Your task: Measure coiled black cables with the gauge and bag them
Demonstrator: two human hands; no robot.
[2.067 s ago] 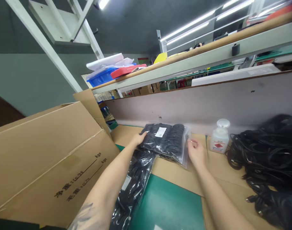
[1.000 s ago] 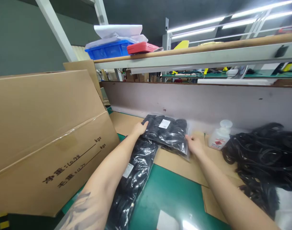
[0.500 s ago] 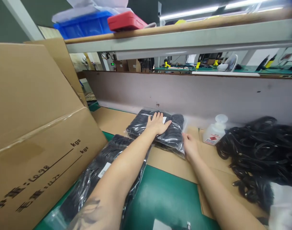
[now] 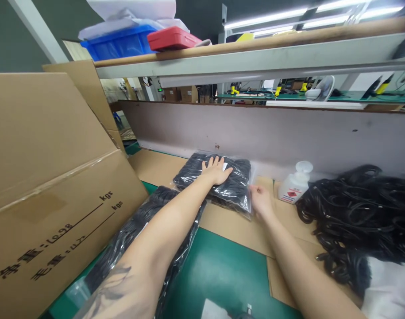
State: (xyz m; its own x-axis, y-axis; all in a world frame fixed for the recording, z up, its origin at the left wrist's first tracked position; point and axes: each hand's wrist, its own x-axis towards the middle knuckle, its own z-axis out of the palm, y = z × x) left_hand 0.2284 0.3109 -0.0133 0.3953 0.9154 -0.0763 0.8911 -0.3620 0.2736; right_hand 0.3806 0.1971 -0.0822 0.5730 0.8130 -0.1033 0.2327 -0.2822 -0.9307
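Note:
A clear plastic bag packed with coiled black cables [image 4: 237, 191] lies flat on brown cardboard by the back board. Across its top my left hand [image 4: 216, 171] rests with the fingers spread, partly over a small white label. My right hand [image 4: 261, 200] is closed at the bag's right edge, thumb and fingers pinching the clear plastic there. Under my left forearm lies a second bag of black cables [image 4: 129, 239], partly hidden by the arm.
At left stands a large cardboard box [image 4: 56, 177] with raised flaps. A white pump bottle [image 4: 294, 184] and a heap of loose black cables [image 4: 355, 212] sit at right. A shelf beam [image 4: 255, 62] crosses above, carrying a blue bin [image 4: 119, 43] and a red case [image 4: 174, 39].
The camera view has shifted slightly. Both hands keep about the same places on the bag, left spread on top and right at its edge.

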